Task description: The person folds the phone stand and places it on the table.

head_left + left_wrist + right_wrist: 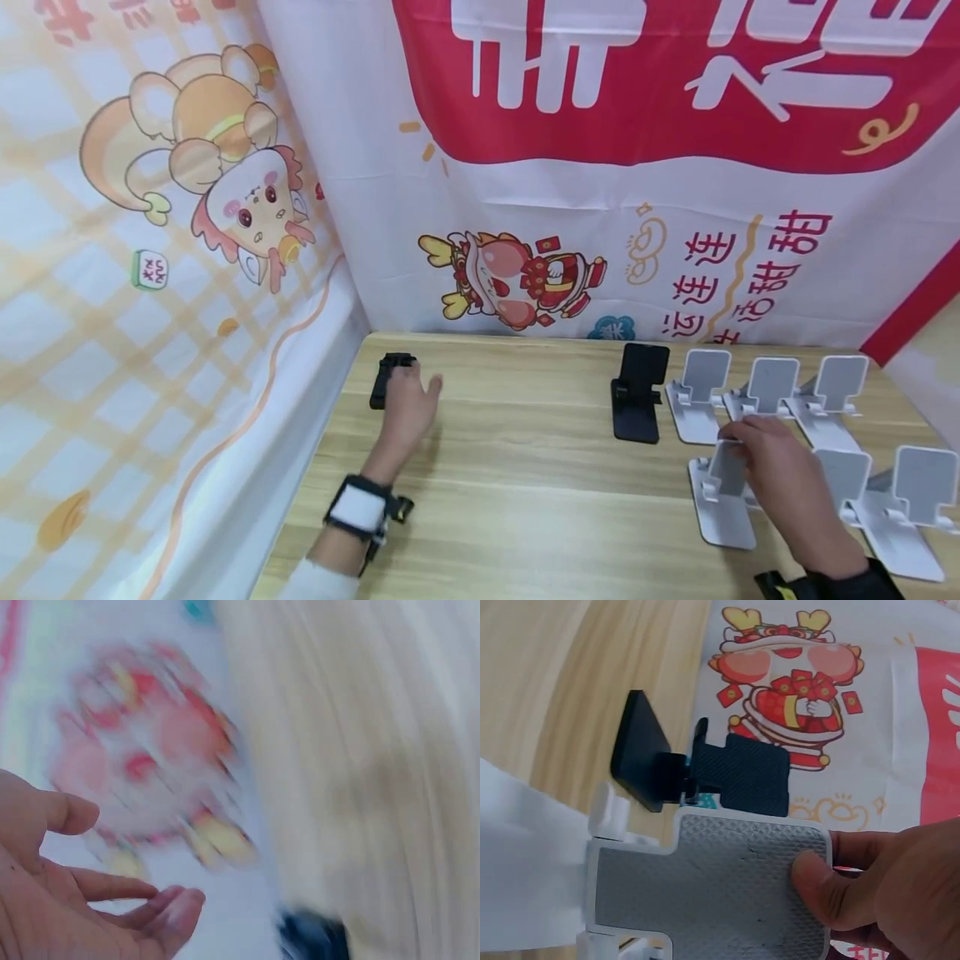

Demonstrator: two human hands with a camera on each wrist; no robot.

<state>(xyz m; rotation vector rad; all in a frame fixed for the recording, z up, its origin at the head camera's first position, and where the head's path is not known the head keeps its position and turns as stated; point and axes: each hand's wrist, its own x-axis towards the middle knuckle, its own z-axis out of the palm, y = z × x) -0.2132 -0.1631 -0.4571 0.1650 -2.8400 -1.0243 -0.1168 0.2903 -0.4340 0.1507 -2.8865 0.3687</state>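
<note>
At the far left of the table, my left hand point(408, 396) is over a folded black phone stand point(380, 387), partly hiding it in the head view. The left wrist view has that hand point(82, 900) with loosely bent fingers and nothing between them; the folded stand point(313, 935) looks blurred and apart from it. On the right, my right hand point(787, 483) pinches the upper plate of a white phone stand point(726, 518). Its thumb presses the grey pad point(735, 892), with the other fingers mostly hidden behind the plate.
An unfolded black phone stand point(637, 396) is behind the gripped one. Several white phone stands point(832, 392) stand in two rows at the right. Printed cloth point(487, 192) hangs along the back and left of the wooden table point(525, 467).
</note>
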